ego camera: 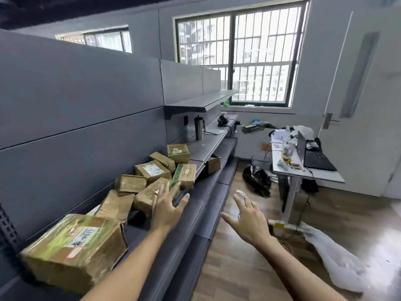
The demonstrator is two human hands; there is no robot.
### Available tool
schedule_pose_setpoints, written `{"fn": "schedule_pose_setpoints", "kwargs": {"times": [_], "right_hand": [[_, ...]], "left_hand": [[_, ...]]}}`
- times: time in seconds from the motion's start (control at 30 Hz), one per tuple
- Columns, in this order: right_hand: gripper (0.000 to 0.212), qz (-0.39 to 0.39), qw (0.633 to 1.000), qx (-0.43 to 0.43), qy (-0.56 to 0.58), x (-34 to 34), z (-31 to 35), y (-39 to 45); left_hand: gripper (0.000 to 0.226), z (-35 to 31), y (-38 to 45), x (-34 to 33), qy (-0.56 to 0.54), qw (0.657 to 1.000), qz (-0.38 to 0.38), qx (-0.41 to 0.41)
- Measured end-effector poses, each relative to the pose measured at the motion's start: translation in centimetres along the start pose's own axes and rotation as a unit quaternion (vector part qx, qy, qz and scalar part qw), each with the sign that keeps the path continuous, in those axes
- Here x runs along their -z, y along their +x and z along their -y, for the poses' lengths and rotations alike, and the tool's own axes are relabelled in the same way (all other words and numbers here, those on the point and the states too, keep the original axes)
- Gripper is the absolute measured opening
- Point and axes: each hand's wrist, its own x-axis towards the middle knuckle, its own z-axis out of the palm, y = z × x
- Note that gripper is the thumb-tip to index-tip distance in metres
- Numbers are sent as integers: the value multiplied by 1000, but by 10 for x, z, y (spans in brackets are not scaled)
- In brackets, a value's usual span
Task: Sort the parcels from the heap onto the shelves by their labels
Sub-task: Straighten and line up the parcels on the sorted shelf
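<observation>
Brown taped parcels (152, 170) bear unreadable labels; both hands, left (168, 205) and right (249, 218), spread empty.

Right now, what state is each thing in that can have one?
left hand: open, fingers spread, reaching over the parcels.
right hand: open, empty, over the floor.
large parcel: lying on the shelf, label up.
laptop: lid open.
door: closed.
tumbler: upright.
</observation>
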Motion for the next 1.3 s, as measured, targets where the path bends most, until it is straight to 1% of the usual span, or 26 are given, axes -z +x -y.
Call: {"fn": "schedule_pose_setpoints", "kwargs": {"times": [0.1,0.17,0.23,0.33,0.4,0.47,0.57,0.63,0.7,0.73,0.8,0.87,0.93,1.03,1.07,1.13,1.17,1.2,1.27,1.3], "right_hand": [[86,17,999,32,0,-11,-21,61],[86,35,998,50,6,-15,-29,96],[93,52,996,64,17,-19,-30,128],[118,81,992,98,11,-34,-20,173],[122,96,988,122,10,-49,-6,202],[115,115,983,143,22,-63,13,228],[88,127,972,194,43,-85,46,260],[83,140,963,219,68,-99,70,278],[84,163,952,240,93,-111,91,294],[83,180,945,243,123,-115,101,300],[76,220,926,225,208,-125,116,310],[69,248,912,196,262,-137,126,321],[66,263,904,171,292,-153,127,331],[60,290,888,130,332,-175,127,342],[58,299,885,122,336,-180,126,343],[56,325,878,126,327,-187,124,347],[55,338,873,132,326,-192,124,349],[53,353,867,130,327,-196,124,350],[51,361,865,132,322,-204,123,352],[50,358,867,139,318,-207,122,353]], "left_hand": [[83,9,39,-20,-15,998,-35,51],[82,15,59,-29,0,996,-47,80],[75,23,77,-32,14,992,-57,110],[73,41,95,-37,24,985,-74,157],[74,57,105,-37,20,979,-90,179],[77,73,115,-32,20,974,-104,198],[79,98,130,-18,15,962,-152,228],[83,119,138,-7,10,953,-185,238],[83,141,139,2,15,947,-199,253],[82,152,139,7,14,943,-206,259],[76,165,136,13,1,933,-237,269],[58,167,130,13,-10,923,-268,275],[40,166,121,5,1,915,-295,276],[36,164,107,-21,23,894,-326,307],[32,165,103,-31,26,887,-329,321],[22,165,98,-48,30,874,-331,356],[22,165,97,-55,40,870,-325,368],[27,162,98,-59,55,871,-311,375],[40,156,106,-62,80,877,-271,389],[43,154,111,-63,81,879,-255,394]]}}
